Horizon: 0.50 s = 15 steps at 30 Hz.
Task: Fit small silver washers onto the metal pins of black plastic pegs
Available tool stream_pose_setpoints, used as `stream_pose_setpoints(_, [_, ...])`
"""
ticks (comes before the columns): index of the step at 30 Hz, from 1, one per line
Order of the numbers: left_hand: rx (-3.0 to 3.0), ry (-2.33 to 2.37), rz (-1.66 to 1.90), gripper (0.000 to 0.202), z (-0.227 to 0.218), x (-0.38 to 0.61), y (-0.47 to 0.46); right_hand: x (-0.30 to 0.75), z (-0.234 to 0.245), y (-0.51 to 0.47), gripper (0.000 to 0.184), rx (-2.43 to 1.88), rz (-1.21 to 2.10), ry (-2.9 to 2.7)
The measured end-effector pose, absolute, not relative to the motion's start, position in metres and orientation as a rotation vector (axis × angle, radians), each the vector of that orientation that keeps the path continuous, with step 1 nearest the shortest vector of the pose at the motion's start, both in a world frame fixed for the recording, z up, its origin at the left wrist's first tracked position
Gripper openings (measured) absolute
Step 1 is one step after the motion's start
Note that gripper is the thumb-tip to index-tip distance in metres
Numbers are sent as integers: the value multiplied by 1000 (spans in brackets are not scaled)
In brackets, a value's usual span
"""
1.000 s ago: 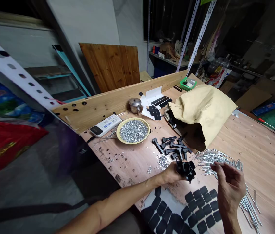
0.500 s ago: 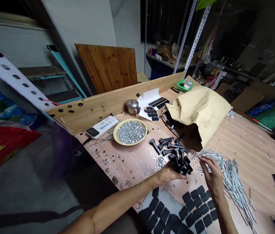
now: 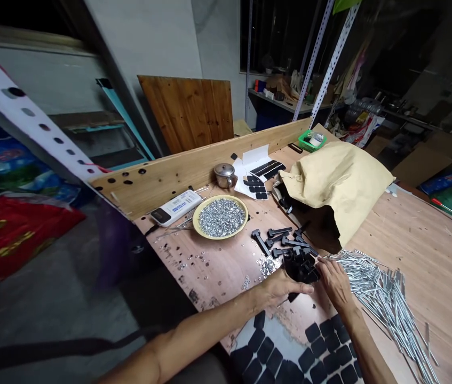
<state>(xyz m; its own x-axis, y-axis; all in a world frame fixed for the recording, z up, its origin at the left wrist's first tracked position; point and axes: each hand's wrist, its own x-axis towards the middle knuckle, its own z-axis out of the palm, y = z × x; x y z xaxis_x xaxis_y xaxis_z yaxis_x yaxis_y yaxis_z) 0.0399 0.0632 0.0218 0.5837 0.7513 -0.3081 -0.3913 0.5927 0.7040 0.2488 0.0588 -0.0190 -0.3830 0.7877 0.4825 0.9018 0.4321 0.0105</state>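
At lower centre of the frame, the left hand (image 3: 284,290) cradles a clump of black plastic T-shaped parts (image 3: 301,266), its fingers (image 3: 303,288) curled and pressed together beneath it. Just beside the clump, the right hand (image 3: 335,282) brings its fingers (image 3: 325,264) together in a pinch at the clump's edge, perhaps on a thin rod, though that is hard to tell. A heap of silver metal rods (image 3: 386,298) lies to the right on the table (image 3: 421,234). Loose black T-shaped parts (image 3: 285,237) lie just above the clump, black rubber pads (image 3: 314,346) sit below it, and a plate of washers (image 3: 221,217) stands farther left.
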Motion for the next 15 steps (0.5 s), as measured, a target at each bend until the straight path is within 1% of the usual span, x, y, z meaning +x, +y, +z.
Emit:
stream_pose_setpoints(2, [633,659,745,46,20,42,62,243,-11,52,18,-1472,-395,-2122])
stream_pose_setpoints(4, [666,705,760,43,16,43,62,230,6,42,13,-1515,-321,-1777])
stream_pose_setpoints(7, [804,791,784,36,10,45,62,202,41,23,23,-1406,6,-1127])
stream_pose_setpoints(8, [854,813,783,33,9,46,63,193,52,17,22,-1351,95,-998])
stream_pose_setpoints(11, [949,845,753,26,12,49,62,175,71,3,20,-1302,242,-898])
stream_pose_setpoints(15, [992,817,733,23,21,52,58,173,63,-5,19,-1299,271,-1039])
